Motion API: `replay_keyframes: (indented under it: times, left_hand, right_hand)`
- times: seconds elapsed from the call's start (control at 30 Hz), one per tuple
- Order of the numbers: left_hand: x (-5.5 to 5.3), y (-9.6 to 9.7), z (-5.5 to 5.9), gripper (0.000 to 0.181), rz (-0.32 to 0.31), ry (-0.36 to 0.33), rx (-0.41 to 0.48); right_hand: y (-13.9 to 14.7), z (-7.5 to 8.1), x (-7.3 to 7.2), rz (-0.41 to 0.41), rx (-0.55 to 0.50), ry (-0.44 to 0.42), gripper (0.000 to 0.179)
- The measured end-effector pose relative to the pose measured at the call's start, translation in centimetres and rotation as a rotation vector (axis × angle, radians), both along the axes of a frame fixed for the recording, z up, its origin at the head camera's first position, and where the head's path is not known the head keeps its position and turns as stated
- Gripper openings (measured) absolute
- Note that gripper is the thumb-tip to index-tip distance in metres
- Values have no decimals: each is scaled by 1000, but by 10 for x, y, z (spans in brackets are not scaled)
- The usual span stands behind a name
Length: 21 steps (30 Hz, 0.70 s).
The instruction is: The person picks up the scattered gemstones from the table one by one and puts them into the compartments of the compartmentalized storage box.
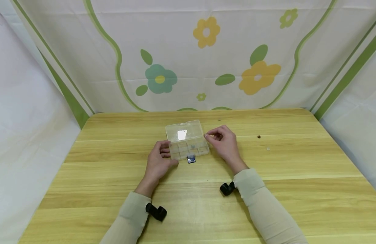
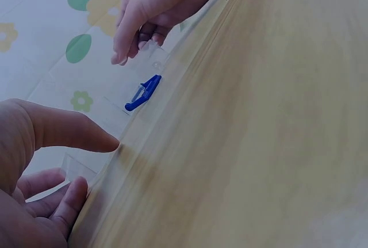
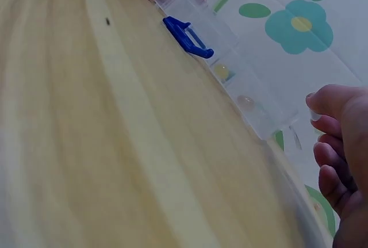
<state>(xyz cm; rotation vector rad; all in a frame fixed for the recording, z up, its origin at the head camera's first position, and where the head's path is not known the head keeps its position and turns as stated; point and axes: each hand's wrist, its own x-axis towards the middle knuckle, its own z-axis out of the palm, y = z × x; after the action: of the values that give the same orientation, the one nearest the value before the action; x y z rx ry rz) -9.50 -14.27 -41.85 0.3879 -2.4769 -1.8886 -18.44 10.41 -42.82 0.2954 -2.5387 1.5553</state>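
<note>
A clear plastic compartment box (image 1: 183, 149) lies on the wooden table, its lid (image 1: 192, 128) swung back. A blue latch (image 3: 187, 38) hangs at its front edge. My left hand (image 1: 159, 164) grips the box's left end, thumb at the front corner and fingers along the side. Beside the right end is my right hand (image 1: 226, 144), thumb and index finger pinching a small whitish piece (image 3: 314, 115), mostly hidden by the fingers. Through the front wall show a yellowish small piece (image 3: 221, 71) and a pinkish one (image 3: 246, 102) in separate compartments.
To the right on the table (image 1: 297, 189) lie a small dark brown piece (image 1: 259, 137) and a small whitish one (image 1: 268, 149). A floral cloth (image 1: 182, 44) hangs behind the table's back edge. Black cameras sit on both sleeves.
</note>
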Motion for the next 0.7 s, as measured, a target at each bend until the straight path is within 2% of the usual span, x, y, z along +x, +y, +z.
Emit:
replay_keyframes:
  times: [0.5,0.7]
  left_hand:
    - [0,0,0,78,0,2,0]
    - [0,0,-1,78,2,2,1]
  right_hand:
    - [-11,4,7,52,-16,15,10]
    - [-18,2,11,112,-15,58,8]
